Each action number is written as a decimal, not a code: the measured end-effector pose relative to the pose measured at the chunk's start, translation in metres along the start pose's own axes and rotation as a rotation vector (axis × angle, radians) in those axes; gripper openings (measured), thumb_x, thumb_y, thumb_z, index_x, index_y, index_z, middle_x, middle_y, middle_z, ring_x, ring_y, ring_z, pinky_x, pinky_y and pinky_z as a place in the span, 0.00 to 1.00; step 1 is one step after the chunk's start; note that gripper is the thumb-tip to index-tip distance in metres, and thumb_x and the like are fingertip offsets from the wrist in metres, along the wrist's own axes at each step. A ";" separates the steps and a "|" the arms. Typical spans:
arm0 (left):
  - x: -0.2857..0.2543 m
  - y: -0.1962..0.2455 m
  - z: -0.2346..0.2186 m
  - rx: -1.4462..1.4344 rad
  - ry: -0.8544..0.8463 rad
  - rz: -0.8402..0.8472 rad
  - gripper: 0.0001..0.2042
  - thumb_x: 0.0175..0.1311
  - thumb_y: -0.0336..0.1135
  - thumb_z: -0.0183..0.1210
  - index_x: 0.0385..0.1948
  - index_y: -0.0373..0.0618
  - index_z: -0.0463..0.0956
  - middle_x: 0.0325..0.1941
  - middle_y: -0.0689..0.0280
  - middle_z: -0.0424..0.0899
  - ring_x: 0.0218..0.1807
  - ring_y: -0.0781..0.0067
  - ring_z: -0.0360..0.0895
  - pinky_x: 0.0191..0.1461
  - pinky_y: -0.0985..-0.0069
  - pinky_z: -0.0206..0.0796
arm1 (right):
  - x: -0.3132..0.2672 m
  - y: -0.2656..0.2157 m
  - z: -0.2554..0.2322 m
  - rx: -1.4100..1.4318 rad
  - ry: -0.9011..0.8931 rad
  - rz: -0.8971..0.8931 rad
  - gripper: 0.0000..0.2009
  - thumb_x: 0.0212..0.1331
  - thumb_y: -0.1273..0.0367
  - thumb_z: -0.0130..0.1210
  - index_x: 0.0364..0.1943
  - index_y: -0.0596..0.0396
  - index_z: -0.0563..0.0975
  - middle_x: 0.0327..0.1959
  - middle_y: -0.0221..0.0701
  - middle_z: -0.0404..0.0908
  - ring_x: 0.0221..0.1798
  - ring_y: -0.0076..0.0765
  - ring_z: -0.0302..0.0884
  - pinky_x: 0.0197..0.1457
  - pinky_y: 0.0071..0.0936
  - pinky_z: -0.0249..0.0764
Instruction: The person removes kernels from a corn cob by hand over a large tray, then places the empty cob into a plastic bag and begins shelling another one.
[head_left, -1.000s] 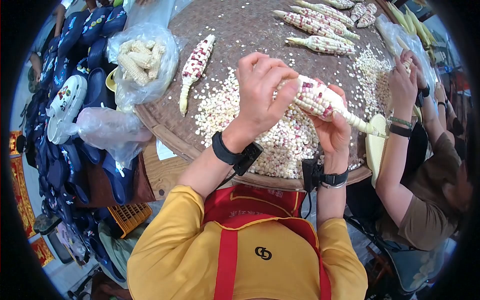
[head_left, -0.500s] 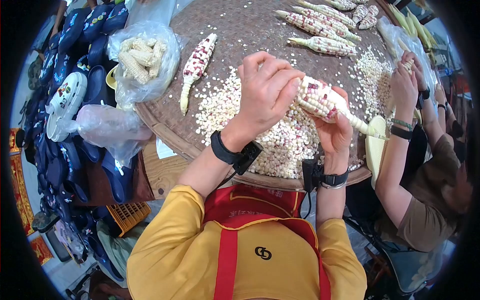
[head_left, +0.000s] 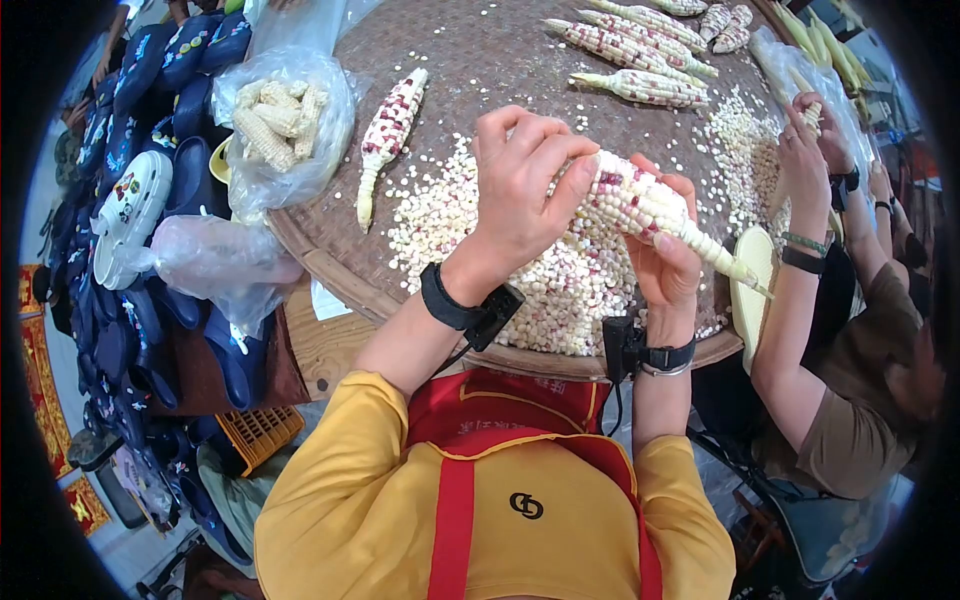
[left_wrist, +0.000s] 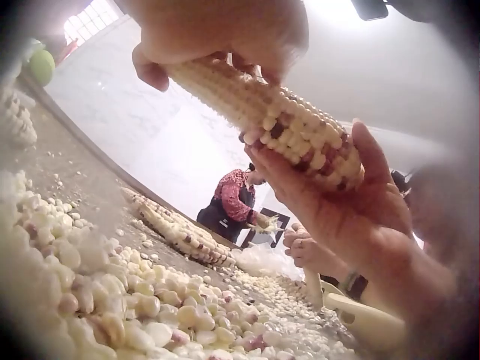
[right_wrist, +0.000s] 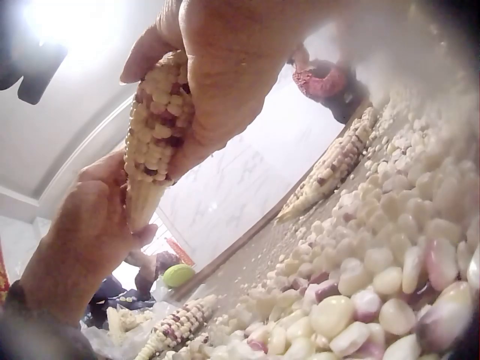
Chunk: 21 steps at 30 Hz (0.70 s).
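Observation:
My left hand (head_left: 530, 185) curls over the left end of a white and purple corn cob (head_left: 650, 205), thumb and fingertips on its kernels. My right hand (head_left: 668, 262) grips the same cob from below, its stem pointing right. In the left wrist view, the left hand (left_wrist: 225, 34) lies over a stripped stretch of the cob (left_wrist: 300, 139) while the right hand (left_wrist: 352, 202) cradles the kernelled part. The right wrist view shows the right hand (right_wrist: 225, 67) and left hand (right_wrist: 82, 232) on the cob (right_wrist: 154, 127). Loose kernels (head_left: 570, 300) are heaped beneath.
A whole cob (head_left: 393, 125) lies left on the round tray (head_left: 335, 275); several more (head_left: 640, 88) lie at its back. A plastic bag (head_left: 335, 140) holds bare cobs. Blue clogs (head_left: 190, 180) hang at the left. Another person's arm (head_left: 805, 200) is close on the right, beside a yellow sandal (head_left: 750, 290).
The cob has turned slightly in my hands, and its stem end has dipped toward me. My right fingers have shifted on it; my left hand stays at its left end.

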<state>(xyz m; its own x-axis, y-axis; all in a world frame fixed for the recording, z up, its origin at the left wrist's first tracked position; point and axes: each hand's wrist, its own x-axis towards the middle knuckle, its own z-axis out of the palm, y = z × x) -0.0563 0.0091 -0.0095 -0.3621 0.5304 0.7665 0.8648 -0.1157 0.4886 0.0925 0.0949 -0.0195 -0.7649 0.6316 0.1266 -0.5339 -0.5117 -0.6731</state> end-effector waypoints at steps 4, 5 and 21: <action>-0.001 -0.002 0.000 0.001 -0.006 -0.010 0.04 0.50 0.35 0.56 0.26 0.49 0.76 0.31 0.69 0.73 0.42 0.64 0.61 0.47 0.67 0.51 | 0.000 0.001 0.001 0.008 0.028 0.011 0.28 0.35 0.76 0.59 0.48 0.52 0.64 0.57 0.44 0.62 0.58 0.44 0.62 0.62 0.39 0.61; 0.000 -0.001 -0.001 0.000 -0.011 -0.009 0.04 0.50 0.34 0.56 0.26 0.49 0.76 0.31 0.69 0.73 0.42 0.64 0.61 0.47 0.67 0.51 | 0.000 0.002 0.001 0.002 0.029 0.006 0.29 0.35 0.76 0.59 0.48 0.52 0.64 0.57 0.44 0.61 0.58 0.44 0.62 0.62 0.39 0.61; 0.000 0.006 -0.006 -0.054 -0.051 -0.100 0.05 0.54 0.31 0.53 0.28 0.44 0.77 0.32 0.65 0.74 0.44 0.63 0.60 0.50 0.69 0.53 | -0.001 0.003 -0.003 -0.022 -0.010 -0.037 0.32 0.39 0.59 0.66 0.50 0.53 0.65 0.59 0.43 0.59 0.62 0.45 0.58 0.62 0.39 0.61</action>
<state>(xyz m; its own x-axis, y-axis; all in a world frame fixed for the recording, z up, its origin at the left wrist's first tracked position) -0.0529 0.0039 -0.0037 -0.4265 0.5832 0.6914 0.8049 -0.1041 0.5843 0.0928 0.0940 -0.0235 -0.7480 0.6444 0.1589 -0.5544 -0.4749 -0.6835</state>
